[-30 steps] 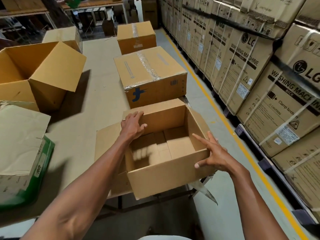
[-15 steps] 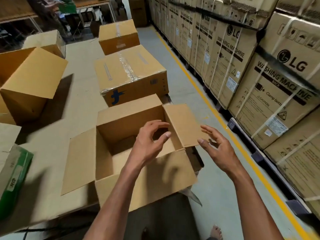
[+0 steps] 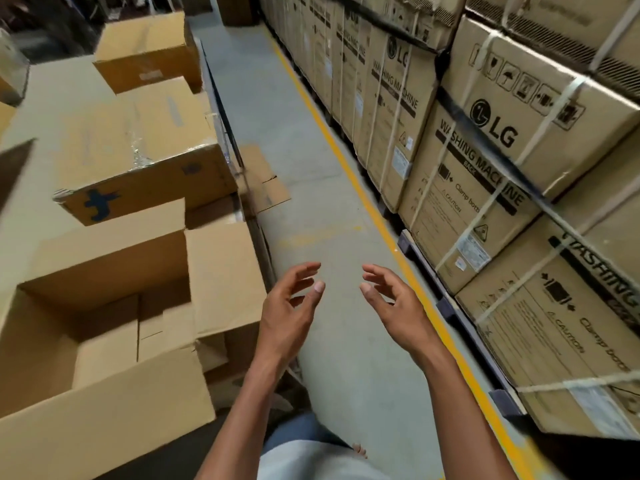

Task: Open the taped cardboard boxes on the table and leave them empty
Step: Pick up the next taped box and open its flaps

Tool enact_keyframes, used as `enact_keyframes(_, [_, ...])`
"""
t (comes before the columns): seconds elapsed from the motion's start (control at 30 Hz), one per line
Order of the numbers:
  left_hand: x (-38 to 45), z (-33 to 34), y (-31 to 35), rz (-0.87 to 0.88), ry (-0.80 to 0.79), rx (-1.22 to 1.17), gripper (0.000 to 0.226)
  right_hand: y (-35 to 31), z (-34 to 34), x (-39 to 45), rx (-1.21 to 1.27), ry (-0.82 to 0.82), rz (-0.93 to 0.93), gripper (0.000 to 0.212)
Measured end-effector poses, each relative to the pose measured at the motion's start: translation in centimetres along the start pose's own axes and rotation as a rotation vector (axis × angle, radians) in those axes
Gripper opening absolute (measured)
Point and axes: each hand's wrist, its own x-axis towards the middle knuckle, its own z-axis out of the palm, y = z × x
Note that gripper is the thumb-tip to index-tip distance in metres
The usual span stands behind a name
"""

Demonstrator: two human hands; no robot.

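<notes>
Hands, left hand [image 3: 289, 308] and right hand [image 3: 393, 304], are hovering with loosely spread fingers, holding nothing, right of the opened empty box [image 3: 104, 327]; the taped box [image 3: 138, 150] behind it is apparently awaiting its tape being cut or peeled.

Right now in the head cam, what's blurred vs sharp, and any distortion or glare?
Head view: motion blur smears the left side, so the taped box and the open box are soft; both hands, left and right, and the washing machine cartons print read sharper. Wide-angle bending tilts the carton stacks and the yellow floor line. Faint glare on the box's tape; lighting is even.
</notes>
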Motion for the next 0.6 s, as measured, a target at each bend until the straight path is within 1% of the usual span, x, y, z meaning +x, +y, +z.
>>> enact_keyframes(0.13, [3.6,3.0,-0.7,-0.052,-0.027,0.010,0.033,0.8,-1.7,4.1,0.030,-0.017,0.024,0.032])
enact_keyframes(0.27, [9.0,5.8,-1.5,-0.103,-0.007,-0.040,0.032,1.1,-3.6,9.9,0.012,-0.101,0.020,0.033])
enact_keyframes(0.37, [14.9,7.7,-1.9,-0.120,0.033,-0.084,0.029,0.9,-5.3,15.7,-0.026,-0.132,0.012,0.033])
enact_keyframes(0.47, [21.3,8.3,-0.7,-0.140,0.056,-0.138,0.027,-0.5,-7.0,21.7,-0.043,-0.149,0.005,0.032])
enact_keyframes(0.6, [29.5,7.9,1.3,-0.118,0.160,-0.186,0.023,-2.7,-8.3,29.9,-0.009,-0.116,-0.024,0.026])
